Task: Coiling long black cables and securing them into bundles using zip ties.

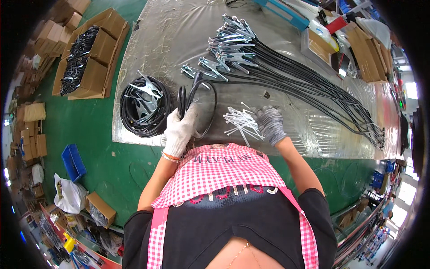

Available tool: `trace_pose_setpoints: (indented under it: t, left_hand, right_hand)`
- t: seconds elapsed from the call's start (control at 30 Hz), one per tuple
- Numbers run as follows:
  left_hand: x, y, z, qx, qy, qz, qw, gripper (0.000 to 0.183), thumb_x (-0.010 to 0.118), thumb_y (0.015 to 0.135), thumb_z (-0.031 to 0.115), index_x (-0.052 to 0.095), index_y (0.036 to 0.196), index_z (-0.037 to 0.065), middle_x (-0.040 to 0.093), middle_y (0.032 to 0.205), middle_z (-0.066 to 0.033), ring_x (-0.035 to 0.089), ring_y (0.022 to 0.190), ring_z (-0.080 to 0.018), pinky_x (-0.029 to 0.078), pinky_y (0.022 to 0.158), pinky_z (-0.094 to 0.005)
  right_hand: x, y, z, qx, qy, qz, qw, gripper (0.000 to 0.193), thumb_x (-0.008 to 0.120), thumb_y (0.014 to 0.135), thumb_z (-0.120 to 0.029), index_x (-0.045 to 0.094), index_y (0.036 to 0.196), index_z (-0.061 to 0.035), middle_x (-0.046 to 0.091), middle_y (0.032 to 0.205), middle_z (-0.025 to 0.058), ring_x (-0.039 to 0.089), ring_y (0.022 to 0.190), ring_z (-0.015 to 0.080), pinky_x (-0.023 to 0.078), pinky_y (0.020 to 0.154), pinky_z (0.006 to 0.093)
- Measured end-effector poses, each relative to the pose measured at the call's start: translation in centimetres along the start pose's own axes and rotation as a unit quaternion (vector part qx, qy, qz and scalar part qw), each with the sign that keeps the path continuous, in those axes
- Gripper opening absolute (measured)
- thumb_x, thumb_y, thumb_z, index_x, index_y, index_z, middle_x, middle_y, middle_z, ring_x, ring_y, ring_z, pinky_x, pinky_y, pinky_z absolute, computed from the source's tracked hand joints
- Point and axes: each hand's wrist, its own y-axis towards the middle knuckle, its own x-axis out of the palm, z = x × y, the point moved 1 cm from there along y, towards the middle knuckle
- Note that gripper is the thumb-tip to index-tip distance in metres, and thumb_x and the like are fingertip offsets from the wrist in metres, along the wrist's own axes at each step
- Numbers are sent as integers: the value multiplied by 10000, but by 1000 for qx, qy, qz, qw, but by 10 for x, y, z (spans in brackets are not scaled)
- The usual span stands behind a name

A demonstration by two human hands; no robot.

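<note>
Two hands show: one left hand point(180, 127) and one right hand point(271, 124). There is one looped cable bundle point(182, 99), one coiled stack of cable point(143, 131) and one heap of white ties point(242, 121). Metal clamps point(237, 57) and ties overlap too much to count. Two boxes point(95, 72) hold black parts point(75, 74).

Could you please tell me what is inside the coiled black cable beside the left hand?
Silvery metal clamps lie within the coiled black cable, one reaching across its upper turns. Whatever is beneath the clamps and cable is covered and cannot be seen.
</note>
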Motion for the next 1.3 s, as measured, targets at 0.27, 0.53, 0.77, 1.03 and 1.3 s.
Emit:
trace_pose_setpoints:
  t: [0.27,0.53,0.77,1.03,1.3]
  left_hand:
    - [3,-21,1,-26,165,-160,973,334,564,918,324,616,1045,20,595,757,-53,582,723,-116,463,628,-318]
    - [-4,-32,23,30,25,-187,982,244,537,956,210,552,1111,23,535,775,15,453,682,-68,397,598,-250]
    - [-3,-39,63,63,63,-199,976,292,538,941,190,553,1160,-2,556,818,-6,472,684,-63,401,624,-228]
    - [4,-39,65,149,62,-119,980,408,600,907,95,532,1304,34,616,816,-5,553,630,-37,435,520,-184]
    - [4,-42,73,148,30,-125,981,378,606,898,72,558,1267,3,615,832,-10,555,615,-50,439,501,-186]
  right_hand:
    - [-27,30,-109,-164,87,130,974,368,608,770,-292,609,1081,-96,645,927,61,619,834,235,454,760,430]
    - [-25,18,-99,-169,134,303,928,269,642,771,-258,642,1005,-123,628,755,30,599,723,209,456,664,394]
    - [-55,29,-98,-156,150,384,897,244,681,696,-173,672,937,-135,649,787,13,616,753,210,468,648,384]
    - [-97,18,-100,-134,506,406,749,449,714,795,-173,567,1214,-110,634,780,32,616,733,169,496,649,297]
    - [-113,18,-100,-120,620,213,745,577,685,854,-164,432,1369,-109,555,666,6,546,629,97,452,614,253]
